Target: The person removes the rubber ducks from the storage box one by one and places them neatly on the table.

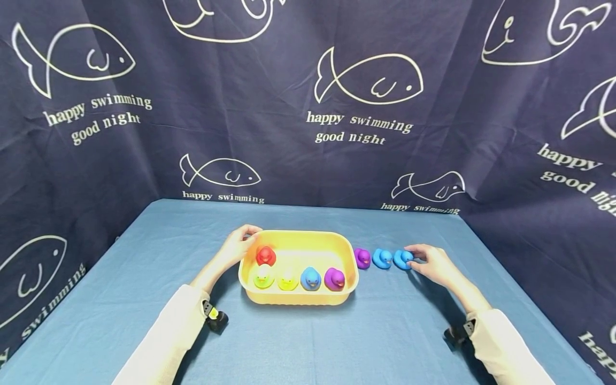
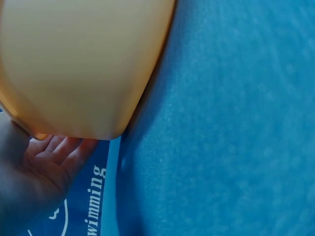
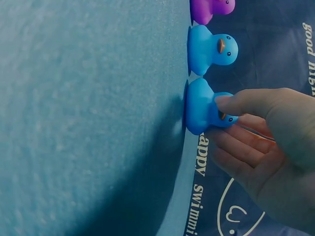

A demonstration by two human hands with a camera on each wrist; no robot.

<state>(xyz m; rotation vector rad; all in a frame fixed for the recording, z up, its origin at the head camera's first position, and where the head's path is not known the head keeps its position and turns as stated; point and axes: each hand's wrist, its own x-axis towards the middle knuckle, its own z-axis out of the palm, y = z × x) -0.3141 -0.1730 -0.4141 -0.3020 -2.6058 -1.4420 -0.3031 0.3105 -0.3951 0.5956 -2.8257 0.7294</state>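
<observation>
My left hand (image 1: pixel 237 247) grips the left end of a yellow plastic basin (image 1: pixel 298 298), with the fingers behind its wall in the left wrist view. Inside the basin sit a red rubber duck (image 1: pixel 266 256), two yellow ones, a blue duck (image 1: pixel 310 279) and a purple duck (image 1: pixel 334 279). With thumb and fingers about its head, my right hand (image 1: pixel 431 262) pinches a blue rubber duck (image 3: pixel 198 109) at the right end of a row. The row's other ducks are a blue duck (image 3: pixel 201 51) and a purple duck (image 3: pixel 203 11) beside the basin.
Blue cloth (image 1: pixel 308 342) covers the table. Dark curtains (image 1: pixel 289 133) printed with white fish and lettering hang behind it and at both sides. Black wrist cameras are strapped near the cuffs of both light sleeves (image 1: pixel 166 334).
</observation>
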